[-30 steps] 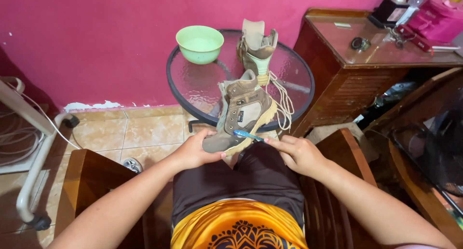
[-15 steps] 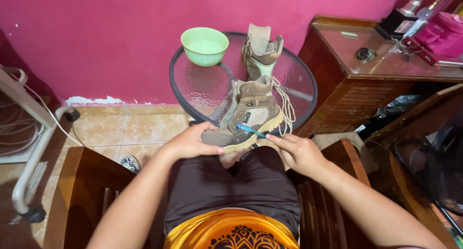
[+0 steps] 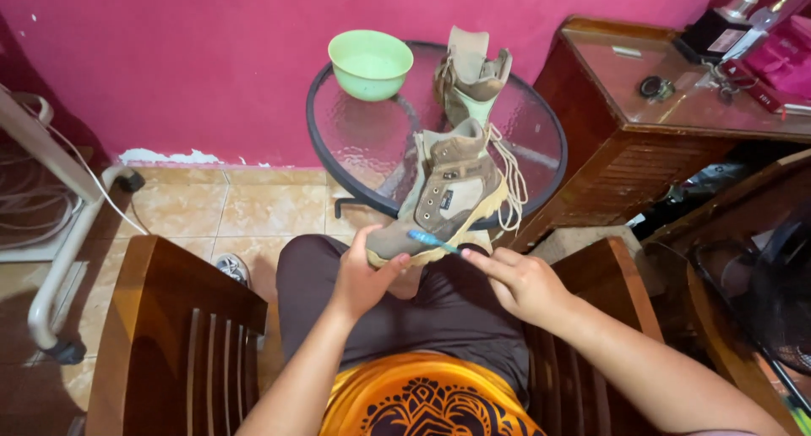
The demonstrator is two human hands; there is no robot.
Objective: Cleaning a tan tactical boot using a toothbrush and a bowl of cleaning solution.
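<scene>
Now left hand [image 3: 365,277] grips one of two boots [image 3: 448,195]; right hand [image 3: 519,277] pinches one toothbrush [image 3: 432,241].

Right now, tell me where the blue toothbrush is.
In the head view the blue toothbrush lies at centre, against the toe of the tan boot, between the left hand and right hand.

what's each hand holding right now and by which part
The left hand grips the tan boot at its toe end, resting it on the lap. The right hand holds a blue toothbrush by its handle, head against the boot's sole edge.
</scene>
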